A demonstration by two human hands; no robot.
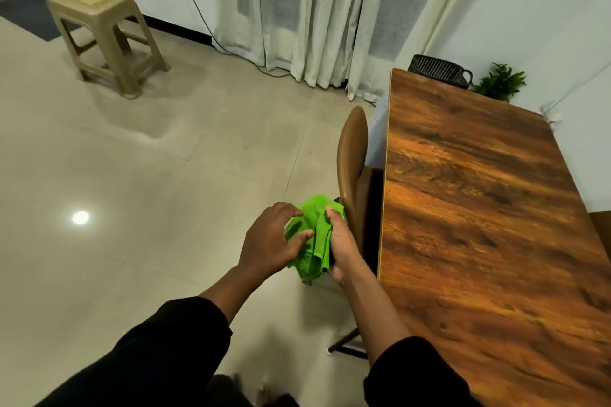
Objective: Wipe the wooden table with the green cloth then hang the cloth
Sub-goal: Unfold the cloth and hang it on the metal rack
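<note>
Green cloth sits bunched between the left hand and right hand, both gripping it beside the wooden table.

Both arms reach forward in dark sleeves pushed up the forearms, bare from mid-forearm down. The left hand is palm-down, fingers spread and curled, thumb pressed onto the cloth. The right hand faces it, palm turned inward, fingers wrapped round the cloth's other side, just off the table's left edge.
</note>
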